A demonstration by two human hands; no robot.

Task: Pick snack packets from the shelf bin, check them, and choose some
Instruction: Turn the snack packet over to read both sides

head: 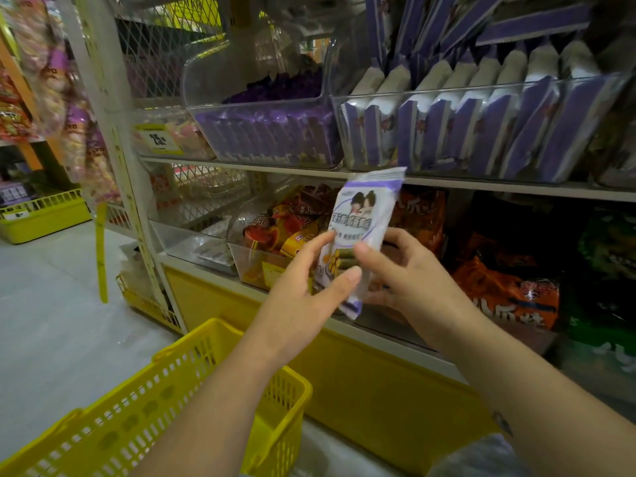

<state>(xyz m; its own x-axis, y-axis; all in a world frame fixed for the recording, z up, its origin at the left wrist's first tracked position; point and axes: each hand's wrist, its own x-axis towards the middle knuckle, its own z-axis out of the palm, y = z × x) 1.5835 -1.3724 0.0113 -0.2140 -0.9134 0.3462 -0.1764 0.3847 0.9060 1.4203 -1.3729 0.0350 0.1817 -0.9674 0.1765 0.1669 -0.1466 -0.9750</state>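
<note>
A white and purple snack packet (pixel 361 222) stands upright in front of the shelf, held by both hands. My left hand (pixel 303 290) touches its left edge and lower front with fingers nearly straight, thumb across the lower front. My right hand (pixel 409 273) grips it from the right, thumb on the front and fingers behind. Just above, a clear shelf bin (pixel 481 94) holds several packets of the same kind standing in rows.
A second clear bin (pixel 265 132) of purple packets sits to the left on the same shelf. Orange and red snack bags (pixel 506 287) fill the lower shelf. A yellow shopping basket (pixel 155 411) stands below my left arm. Hanging snack strips (pixel 79 132) are at far left.
</note>
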